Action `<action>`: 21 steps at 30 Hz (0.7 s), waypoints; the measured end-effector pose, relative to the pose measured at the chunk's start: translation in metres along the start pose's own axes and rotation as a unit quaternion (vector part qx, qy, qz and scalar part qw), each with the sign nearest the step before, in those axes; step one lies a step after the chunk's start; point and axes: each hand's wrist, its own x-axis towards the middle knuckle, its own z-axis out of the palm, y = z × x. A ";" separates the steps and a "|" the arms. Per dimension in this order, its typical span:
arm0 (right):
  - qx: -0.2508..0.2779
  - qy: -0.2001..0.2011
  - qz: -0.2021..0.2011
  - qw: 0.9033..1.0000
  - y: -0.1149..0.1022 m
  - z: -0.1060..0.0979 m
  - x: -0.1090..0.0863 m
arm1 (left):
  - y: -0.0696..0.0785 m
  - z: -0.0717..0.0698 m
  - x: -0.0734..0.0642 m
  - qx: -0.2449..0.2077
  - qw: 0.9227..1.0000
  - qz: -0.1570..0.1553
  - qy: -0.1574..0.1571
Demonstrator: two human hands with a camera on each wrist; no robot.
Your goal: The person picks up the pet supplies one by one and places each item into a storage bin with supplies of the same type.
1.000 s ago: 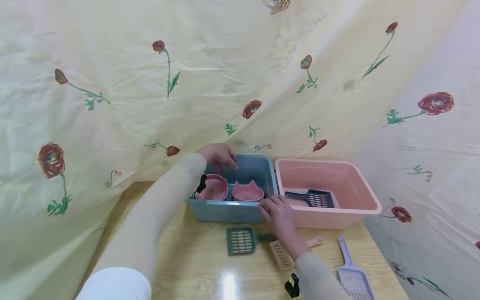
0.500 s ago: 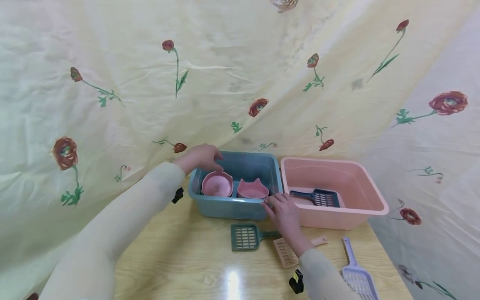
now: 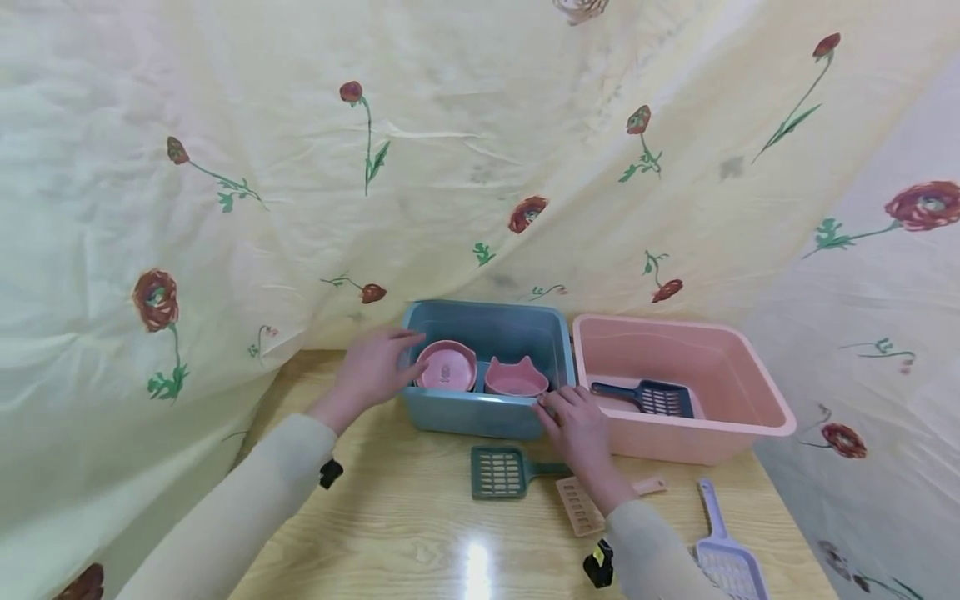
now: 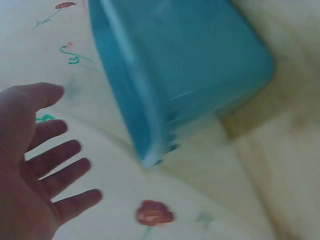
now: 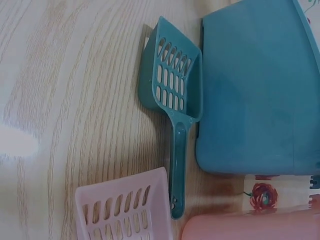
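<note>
In the head view, my left hand [image 3: 369,368] is at the left end of a blue litter box [image 3: 468,414], fingers spread and holding nothing. The left wrist view shows its palm and separated fingers, apart from the box. My right hand [image 3: 583,429] grips the box's front right corner rim, fingers bent over it; the right wrist view does not show this hand. Inside the box, a round pink bowl [image 3: 447,365] sits at the left, beside a cat-eared pink bowl [image 3: 516,379]. Something dark shows under the round bowl, mostly hidden.
A pink litter box [image 3: 697,435] stands at the right, with a dark blue litter scoop [image 3: 660,398] inside. On the wooden table [image 3: 375,517] lie a green scoop [image 3: 501,473], a pale pink scoop [image 3: 581,504] and a lilac scoop [image 3: 723,558]. Floral cloth hangs behind.
My left hand has drawn back from inside the blue litter box, moving left and toward me past its left rim. The right hand stays at the corner. The view has shifted slightly.
</note>
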 end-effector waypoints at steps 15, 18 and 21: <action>-0.008 -0.016 0.013 1.000 0.006 0.000 -0.002 | -0.008 0.072 -0.048 0.024 0.971 0.089 0.222; -0.007 -0.023 0.015 1.000 0.005 -0.001 -0.001 | -0.010 0.085 -0.053 0.026 0.964 0.089 0.248; -0.004 -0.025 0.014 1.000 0.004 0.001 -0.001 | -0.013 0.095 -0.056 0.033 0.957 0.093 0.274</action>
